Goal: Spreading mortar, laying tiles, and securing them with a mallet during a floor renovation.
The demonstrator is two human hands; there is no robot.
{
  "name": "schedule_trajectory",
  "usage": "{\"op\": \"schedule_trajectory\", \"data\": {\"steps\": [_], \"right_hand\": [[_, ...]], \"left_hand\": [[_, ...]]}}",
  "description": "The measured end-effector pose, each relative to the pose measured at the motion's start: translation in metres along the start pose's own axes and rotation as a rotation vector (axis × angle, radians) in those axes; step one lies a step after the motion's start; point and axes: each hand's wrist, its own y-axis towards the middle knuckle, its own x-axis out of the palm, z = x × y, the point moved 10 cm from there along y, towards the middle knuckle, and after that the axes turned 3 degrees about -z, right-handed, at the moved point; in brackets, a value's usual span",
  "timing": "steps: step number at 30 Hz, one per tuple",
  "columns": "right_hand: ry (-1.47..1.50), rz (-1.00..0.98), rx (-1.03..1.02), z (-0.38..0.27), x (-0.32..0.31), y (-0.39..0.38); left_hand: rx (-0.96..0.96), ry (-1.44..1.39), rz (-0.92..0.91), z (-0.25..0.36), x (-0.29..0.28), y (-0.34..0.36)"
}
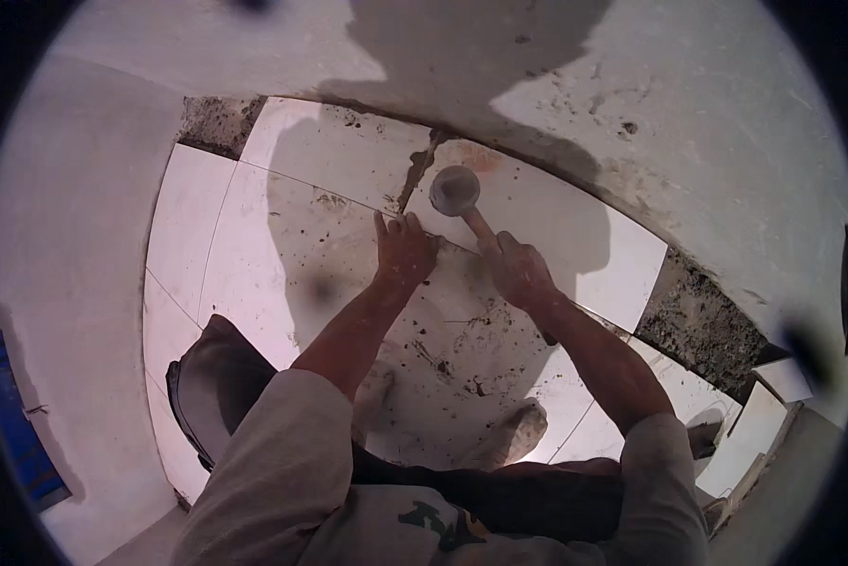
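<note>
On white floor tiles (282,274) right hand (518,272) grips mallet (455,191)

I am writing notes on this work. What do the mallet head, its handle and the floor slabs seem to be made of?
Mallet head: probably rubber, dull pale grey, rounded. Handle, gripped by the right hand: likely wood, bare and tan. Floor slabs: apparently ceramic or porcelain tile, smooth, white, with thin straight joints and mortar specks.

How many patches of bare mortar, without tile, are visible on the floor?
2. One dark patch is at the upper left corner of the tiles; the other patch is at the right, beyond the right hand. More may be hidden.
</note>
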Motion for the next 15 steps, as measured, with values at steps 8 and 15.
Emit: {"op": "schedule_trajectory", "data": {"steps": [8, 15], "right_hand": [[-0.045, 0.049, 0.028, 0.002, -0.008, -0.007], [0.127, 0.11, -0.033, 0.004, -0.021, -0.012]], "left_hand": [[0.071, 0.122, 0.071, 0.005, 0.005, -0.006], [0.061, 0.204, 0.067, 0.006, 0.008, -0.009]]}}
